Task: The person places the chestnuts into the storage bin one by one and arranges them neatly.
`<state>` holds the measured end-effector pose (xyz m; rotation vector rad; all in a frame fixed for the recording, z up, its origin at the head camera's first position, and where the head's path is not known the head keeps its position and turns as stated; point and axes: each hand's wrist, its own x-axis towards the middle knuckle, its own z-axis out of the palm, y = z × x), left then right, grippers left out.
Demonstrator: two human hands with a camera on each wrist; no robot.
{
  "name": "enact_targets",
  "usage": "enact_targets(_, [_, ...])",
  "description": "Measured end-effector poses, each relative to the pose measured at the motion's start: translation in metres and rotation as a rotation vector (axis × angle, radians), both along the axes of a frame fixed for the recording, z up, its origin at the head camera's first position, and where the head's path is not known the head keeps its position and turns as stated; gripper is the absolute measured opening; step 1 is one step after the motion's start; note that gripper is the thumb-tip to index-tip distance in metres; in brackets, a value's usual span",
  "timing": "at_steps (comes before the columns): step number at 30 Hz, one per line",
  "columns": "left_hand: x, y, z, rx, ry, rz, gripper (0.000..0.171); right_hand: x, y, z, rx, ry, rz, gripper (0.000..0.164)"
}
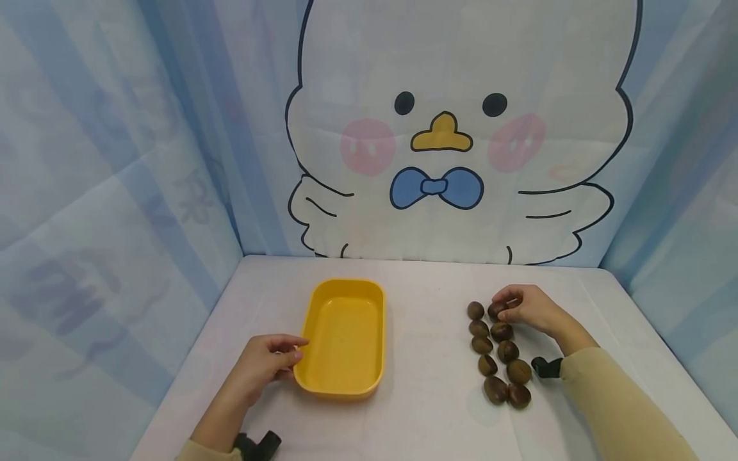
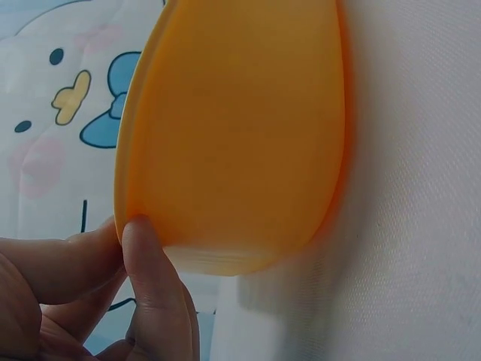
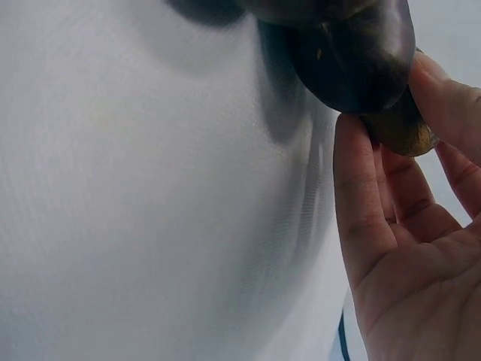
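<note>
A yellow rectangular tray [image 1: 346,333] sits on the table left of the middle, with nothing in it. My left hand [image 1: 265,365] pinches its left rim between thumb and fingers; the left wrist view shows the thumb against the outer wall of the tray [image 2: 240,135]. To the right, brown chestnuts [image 1: 508,351] lie in two rough columns. At the far end of the right column, my right hand [image 1: 530,310] has thumb and fingers around a chestnut [image 1: 495,311], partly hidden by them. In the right wrist view, that chestnut [image 3: 406,134] shows behind a nearer, darker one.
A pale cloth covers the table [image 1: 426,358]. Behind it hangs a curtain [image 1: 450,224] with a cartoon bird, and blue-white curtains [image 1: 104,224] close in both sides. Dark wrist devices [image 1: 546,367] sit at both sleeves.
</note>
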<state>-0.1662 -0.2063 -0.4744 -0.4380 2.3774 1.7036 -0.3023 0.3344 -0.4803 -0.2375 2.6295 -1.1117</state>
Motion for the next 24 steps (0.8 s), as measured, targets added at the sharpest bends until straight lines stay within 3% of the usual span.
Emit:
enact_targets(9, [0.000, 0.001, 0.001, -0.015, -0.007, 0.002, 0.024, 0.003, -0.011, 0.013, -0.004, 0.027, -0.012, 0.035])
enact_targets(24, [0.003, 0.000, 0.004, 0.003, 0.003, -0.003, 0.025, 0.004, -0.053, 0.044, -0.057, 0.077, 0.073, 0.033])
